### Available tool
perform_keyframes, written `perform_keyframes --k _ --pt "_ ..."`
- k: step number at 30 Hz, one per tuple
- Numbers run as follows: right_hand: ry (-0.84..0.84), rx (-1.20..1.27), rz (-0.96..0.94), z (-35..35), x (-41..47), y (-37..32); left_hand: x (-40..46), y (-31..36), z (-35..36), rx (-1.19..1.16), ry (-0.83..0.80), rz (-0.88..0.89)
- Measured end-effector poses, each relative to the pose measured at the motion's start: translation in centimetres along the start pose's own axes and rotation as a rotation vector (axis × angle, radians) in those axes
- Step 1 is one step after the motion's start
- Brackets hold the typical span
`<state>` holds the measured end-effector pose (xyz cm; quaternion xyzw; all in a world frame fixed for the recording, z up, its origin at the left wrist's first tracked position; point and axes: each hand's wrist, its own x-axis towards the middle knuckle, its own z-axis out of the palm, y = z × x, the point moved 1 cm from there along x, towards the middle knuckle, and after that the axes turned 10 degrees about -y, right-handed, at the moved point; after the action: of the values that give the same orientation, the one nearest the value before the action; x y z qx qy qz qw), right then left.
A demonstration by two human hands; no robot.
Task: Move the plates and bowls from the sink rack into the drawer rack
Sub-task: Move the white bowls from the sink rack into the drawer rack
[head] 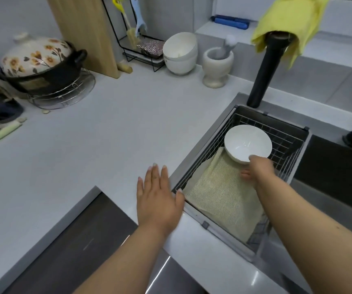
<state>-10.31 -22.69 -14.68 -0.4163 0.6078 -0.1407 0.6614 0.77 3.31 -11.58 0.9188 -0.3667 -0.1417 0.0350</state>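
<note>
Sink rack: a wire basket set into the sink at the right of the counter. One white bowl sits in it, tilted, toward the far end. A pale mesh cloth lines the near part of the basket. No plates visible in the rack; anything under the cloth cannot be seen.

Right hand: reaching into the rack, gripping the near rim of the bowl, thumb at the rim and fingers curled below it. Whether the bowl is lifted clear of the wire or resting on it, I cannot tell.

Left hand: flat and spread, palm down, at the counter edge just beside the rack's left rim, thumb touching or nearly touching the rim. Holding nothing.

Drawer rack: not identifiable. A dark opening shows below the counter edge at lower left, but its contents are out of sight.

Progress, judged: this bowl looks like the last piece in the sink rack, so the task seems near its end. Left to do: lift the bowl out and carry it to the drawer rack. How many pieces already sit there cannot be checked.

Two stacked white bowls lean by a stone mortar at the back of the counter, outside the rack; probably not part of the job.
</note>
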Motion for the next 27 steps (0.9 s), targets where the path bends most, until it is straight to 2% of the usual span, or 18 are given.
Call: perform_keyframes --k 3,6,11,16,22,25,27 --pt "-0.006 0.012 0.066 0.5 0.2 -0.4 0.1 0.0 0.0 -0.002 0.005 -0.003" --pt "-0.011 0.144 0.074 0.7 0.3 -0.5 0.1 0.0 0.0 -0.003 0.009 -0.006" --pt "-0.061 0.145 -0.052 0.5 -0.6 -1.0 0.1 -0.1 0.1 -0.011 0.001 -0.01" --pt "-0.005 0.253 -0.051 -0.5 -2.9 -1.1 0.1 0.0 0.1 -0.036 0.012 -0.017" --pt "-0.14 0.228 -0.205 -1.6 -8.8 -0.4 0.1 -0.1 -0.3 -0.073 0.002 -0.012" --pt "-0.241 0.189 -0.254 -1.4 -11.9 0.2 -0.1 -0.7 -0.3 -0.2 0.001 0.024" --pt "-0.294 0.116 -0.271 -0.9 -14.1 0.4 -0.5 -1.1 -0.5 -0.399 -0.029 0.024"
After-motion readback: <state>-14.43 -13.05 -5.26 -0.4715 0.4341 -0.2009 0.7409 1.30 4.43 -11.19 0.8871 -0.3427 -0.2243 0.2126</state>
